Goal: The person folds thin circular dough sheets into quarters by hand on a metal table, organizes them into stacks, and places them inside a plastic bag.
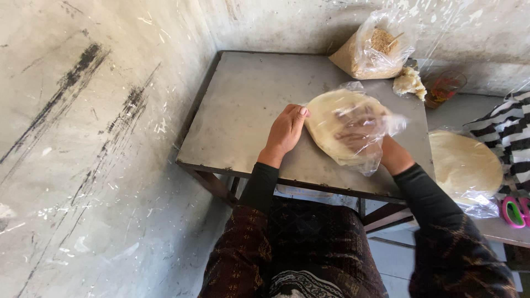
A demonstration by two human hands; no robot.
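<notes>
A grey metal table [243, 105] stands in the corner of scuffed, whitewashed walls [94, 138]. The left hand [285, 131] lies on it, fingers [298, 114] flat and spread against the left edge of a clear plastic bag [353, 132] holding a stack of round flatbreads [331, 118]. The right hand [359, 129] is inside that bag, fingers open on the bread. Far right, another bag [372, 49] holds brown grain; near right lies a second bagged flatbread [464, 165].
</notes>
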